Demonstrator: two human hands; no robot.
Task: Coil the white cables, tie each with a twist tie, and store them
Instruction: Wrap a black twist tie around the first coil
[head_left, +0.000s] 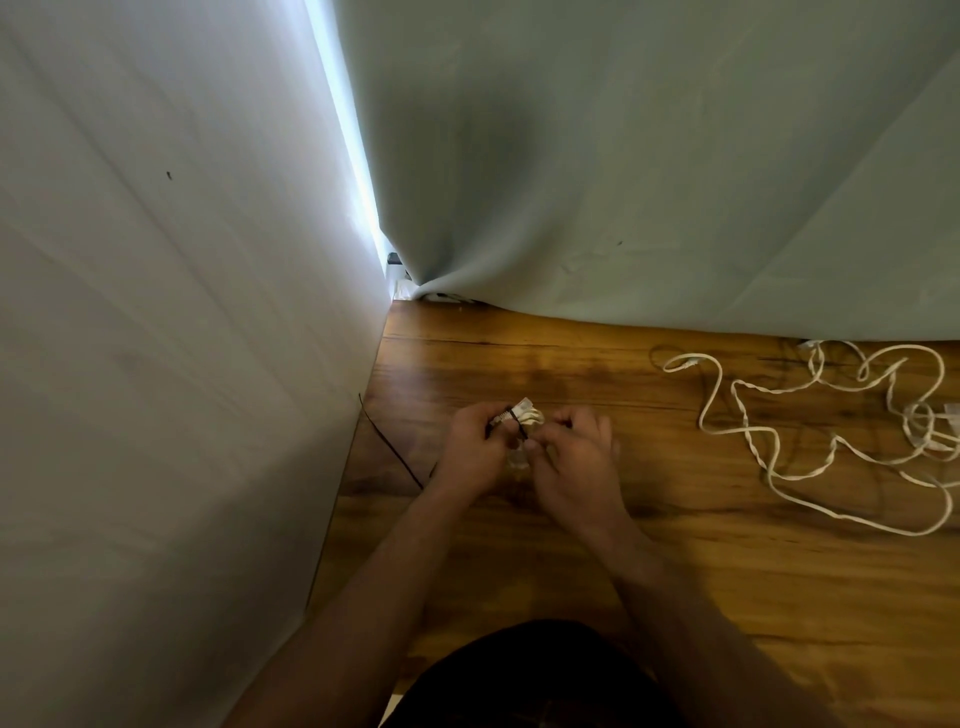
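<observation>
L grip (470, 452), R grip (576, 462) clamped on coiled cable (525, 415), mostly hidden | loose cable (748, 428) cropped

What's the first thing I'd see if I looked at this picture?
Your eye goes to the two hands in the middle of the brown wooden table: the left hand holds a small coiled white cable while the right hand pinches the thin black twist tie wrapped round it. Next comes the loose tangled white cable sprawled at the table's right, near the pale curtain hanging behind.
</observation>
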